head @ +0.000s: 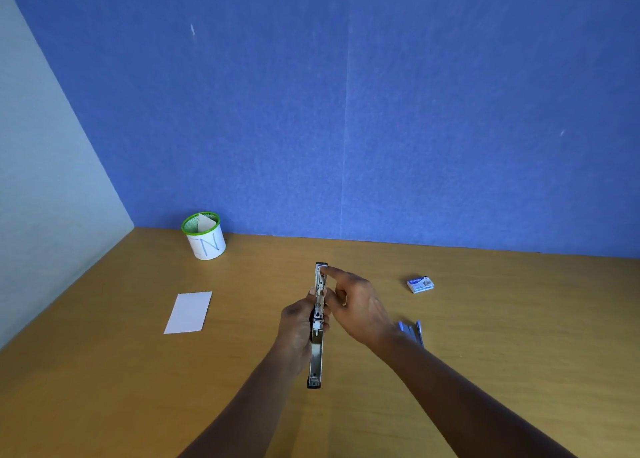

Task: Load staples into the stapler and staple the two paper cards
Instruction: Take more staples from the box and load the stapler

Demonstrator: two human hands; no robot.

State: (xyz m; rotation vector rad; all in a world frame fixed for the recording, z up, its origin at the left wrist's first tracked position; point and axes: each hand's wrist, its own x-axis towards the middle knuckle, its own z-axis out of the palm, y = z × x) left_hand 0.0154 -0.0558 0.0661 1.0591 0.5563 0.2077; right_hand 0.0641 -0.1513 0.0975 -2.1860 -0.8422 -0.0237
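left hand [298, 319] grips the opened stapler [318, 329] mid-body above the worktop [121, 371], right hand [356, 301] fingers extended, forefinger on its far end, holding nothing i can see

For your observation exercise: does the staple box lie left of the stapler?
No: the staple box lies on the table, right of the held stapler.

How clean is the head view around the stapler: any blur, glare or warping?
Head view: soft even light, faint shadows; stapler sharp, its metal mildly glinting; blue object beside the right hand is smeared; wide-angle stretch toward the frame edges.
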